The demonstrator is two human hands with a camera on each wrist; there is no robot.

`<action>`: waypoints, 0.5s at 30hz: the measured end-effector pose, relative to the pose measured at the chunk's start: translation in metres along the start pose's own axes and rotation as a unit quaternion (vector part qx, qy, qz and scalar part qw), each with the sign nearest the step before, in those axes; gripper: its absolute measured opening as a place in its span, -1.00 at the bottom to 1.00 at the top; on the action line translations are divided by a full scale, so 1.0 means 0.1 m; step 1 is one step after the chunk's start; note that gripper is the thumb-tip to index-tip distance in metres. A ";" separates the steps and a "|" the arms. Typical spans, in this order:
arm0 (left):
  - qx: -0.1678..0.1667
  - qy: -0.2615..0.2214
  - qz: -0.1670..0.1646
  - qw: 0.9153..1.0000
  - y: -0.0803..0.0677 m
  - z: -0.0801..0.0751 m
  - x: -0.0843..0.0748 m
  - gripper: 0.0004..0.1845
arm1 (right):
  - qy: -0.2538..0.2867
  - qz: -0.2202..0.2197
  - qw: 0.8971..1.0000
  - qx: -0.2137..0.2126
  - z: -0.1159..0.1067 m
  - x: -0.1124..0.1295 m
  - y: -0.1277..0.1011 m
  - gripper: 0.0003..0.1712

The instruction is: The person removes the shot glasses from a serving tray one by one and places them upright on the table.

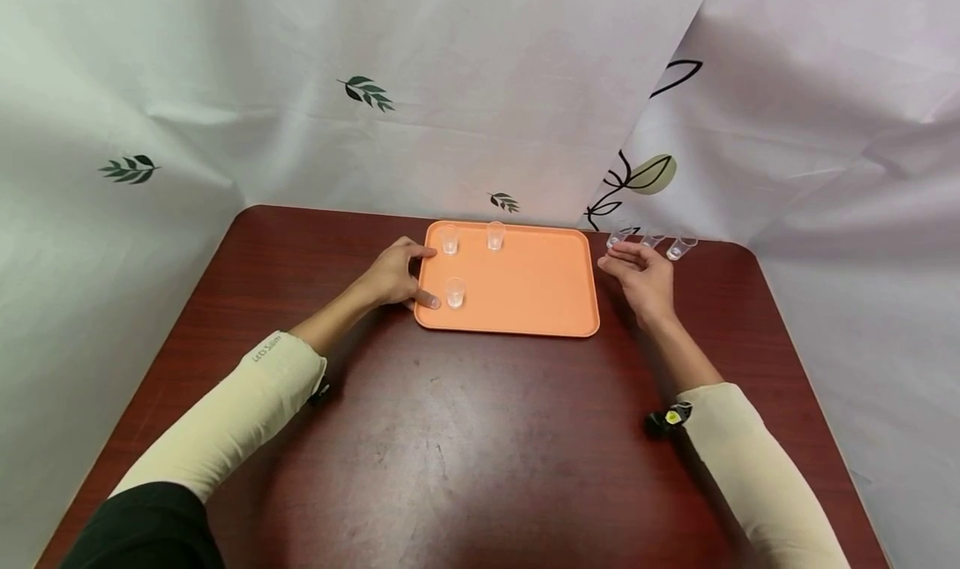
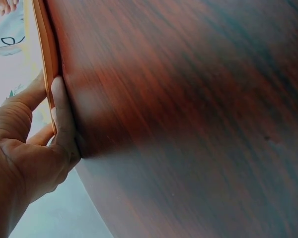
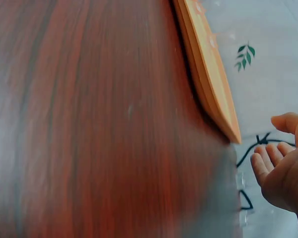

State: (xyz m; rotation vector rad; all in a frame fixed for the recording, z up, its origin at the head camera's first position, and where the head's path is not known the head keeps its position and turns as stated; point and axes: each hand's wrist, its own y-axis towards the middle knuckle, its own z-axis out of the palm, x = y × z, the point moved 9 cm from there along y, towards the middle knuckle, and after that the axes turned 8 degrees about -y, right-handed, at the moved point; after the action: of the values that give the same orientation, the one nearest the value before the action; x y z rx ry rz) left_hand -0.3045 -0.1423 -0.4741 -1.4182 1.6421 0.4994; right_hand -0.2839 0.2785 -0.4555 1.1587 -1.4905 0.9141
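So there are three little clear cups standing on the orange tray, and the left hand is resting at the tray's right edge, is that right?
Not quite: the left hand rests at the left edge of the orange tray, as the head view shows. Three clear cups do stand on it.

**Hands either side of the tray**

My left hand (image 1: 393,276) rests at the left edge of the orange tray (image 1: 532,290), thumb and forefinger spread along its rim, forefinger tip just beside the near cup (image 1: 455,291). Two more cups (image 1: 449,240) stand upright along the tray's far edge. My right hand (image 1: 642,279) hovers open off the tray's right side, fingers loose, right by three cups (image 1: 651,242) lying on the table (image 1: 480,452) near the far edge.
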 end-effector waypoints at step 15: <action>-0.002 0.006 0.008 1.000 -0.01 -0.02 -0.01 0.10 | -0.016 -0.025 0.998 0.057 0.57 0.15 0.01 -0.46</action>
State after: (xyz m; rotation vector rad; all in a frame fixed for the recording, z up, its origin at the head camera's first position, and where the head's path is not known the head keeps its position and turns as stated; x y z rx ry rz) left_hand -0.3041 -0.1430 -0.4721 -1.4147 1.6631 0.5051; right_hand -0.2996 0.2215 -0.4537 1.2929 -1.4432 0.9609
